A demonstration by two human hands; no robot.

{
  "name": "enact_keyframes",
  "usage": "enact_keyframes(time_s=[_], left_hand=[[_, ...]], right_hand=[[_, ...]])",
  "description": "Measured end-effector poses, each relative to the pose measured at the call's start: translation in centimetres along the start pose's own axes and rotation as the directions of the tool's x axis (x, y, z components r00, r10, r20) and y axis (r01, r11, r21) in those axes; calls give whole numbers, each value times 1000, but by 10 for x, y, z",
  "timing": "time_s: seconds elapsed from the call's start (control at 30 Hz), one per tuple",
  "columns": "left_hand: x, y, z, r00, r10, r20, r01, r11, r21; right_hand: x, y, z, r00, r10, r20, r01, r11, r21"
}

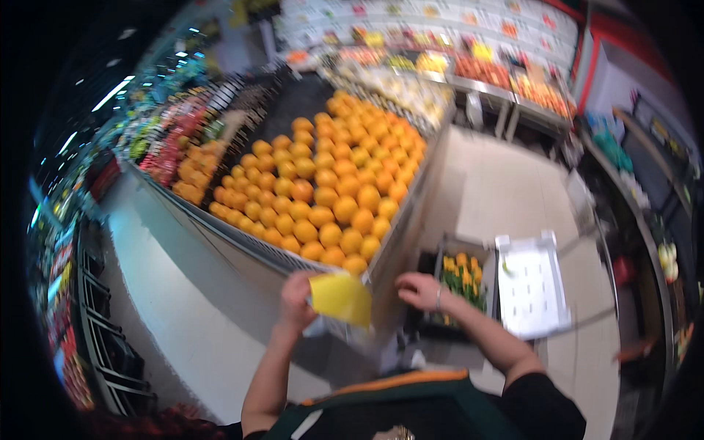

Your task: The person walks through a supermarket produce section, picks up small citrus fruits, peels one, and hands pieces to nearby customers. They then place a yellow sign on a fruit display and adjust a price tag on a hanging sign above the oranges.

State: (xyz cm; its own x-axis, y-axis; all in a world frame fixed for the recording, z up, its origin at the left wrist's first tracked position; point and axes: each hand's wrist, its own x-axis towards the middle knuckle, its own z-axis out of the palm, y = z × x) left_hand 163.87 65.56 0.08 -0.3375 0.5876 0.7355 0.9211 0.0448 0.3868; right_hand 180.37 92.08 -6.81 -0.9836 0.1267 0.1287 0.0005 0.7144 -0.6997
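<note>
My left hand grips the left edge of a yellow card, which is held at the near corner of a fruit display stand. Whether the card touches the stand cannot be told. My right hand, a bracelet at its wrist, is to the right of the card and apart from it, with fingers loosely curled and nothing seen in them. Just beyond both hands, oranges lie in sloping rows on the stand, held in by its low rim.
On the floor side at right are a dark crate of orange-topped greens and a white perforated crate. More fruit bins line the back wall. Black crates stand at left. Another person's hand shows at the far right.
</note>
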Motion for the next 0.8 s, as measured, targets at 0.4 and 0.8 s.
enact_keyframes(time_s=[0.4,0.8], left_hand=[[-9,13,116,956,-142,255,193,963,-190],[0,12,156,875,152,460,-149,988,-44]], right_hand=[[-92,102,-17,819,426,385,-403,904,-143],[-88,178,-26,851,478,215,-477,877,-60]])
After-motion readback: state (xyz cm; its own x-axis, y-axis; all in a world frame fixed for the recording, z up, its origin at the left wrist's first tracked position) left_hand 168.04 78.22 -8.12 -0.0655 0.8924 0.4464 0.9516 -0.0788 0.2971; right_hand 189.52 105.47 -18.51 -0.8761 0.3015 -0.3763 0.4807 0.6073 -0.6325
